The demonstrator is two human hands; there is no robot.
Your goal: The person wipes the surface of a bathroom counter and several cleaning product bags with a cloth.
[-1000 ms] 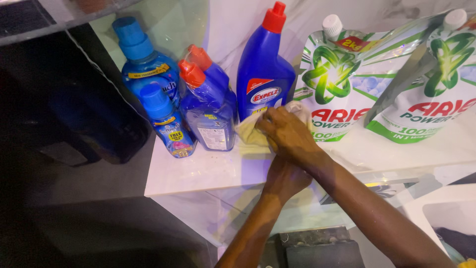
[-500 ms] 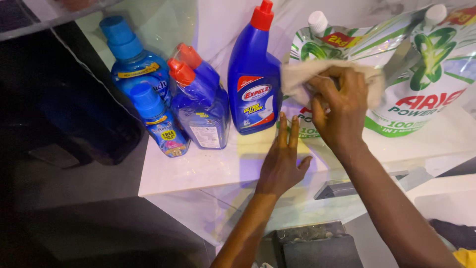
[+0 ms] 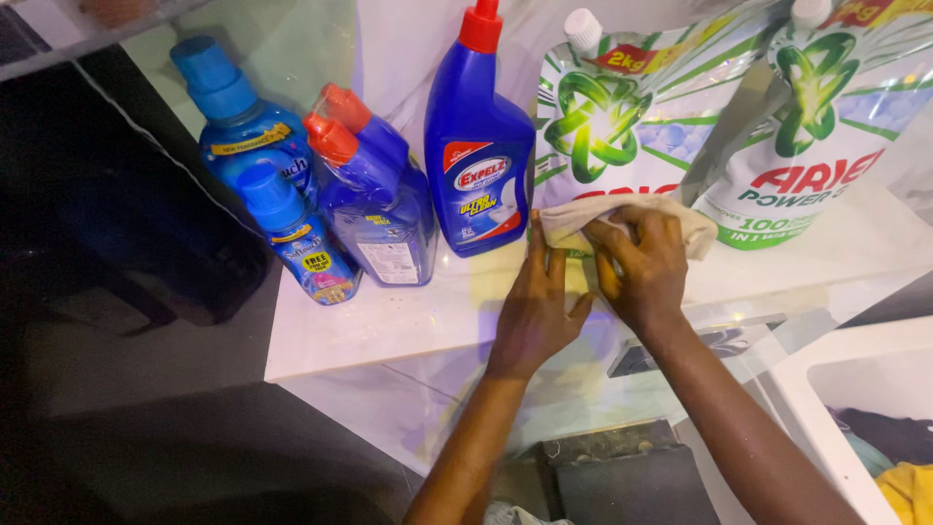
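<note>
Two hands share the white worktop: left hand flat, fingers spread; right hand clamped on a beige cloth. A wide swipe could topple the blue toilet-cleaner bottle (it stands just beside).

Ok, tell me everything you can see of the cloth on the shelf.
The cloth is a cream, soft-looking rag, bunched into a long crumpled roll. It lies on the white shelf, against the foot of the left green-and-white detergent pouch. The right hand grips it from above, fingers curled over its middle; both ends stick out. The left hand lies flat beside it, fingertips near its left end.

bottles left of pouches, cloth before pouches
</note>
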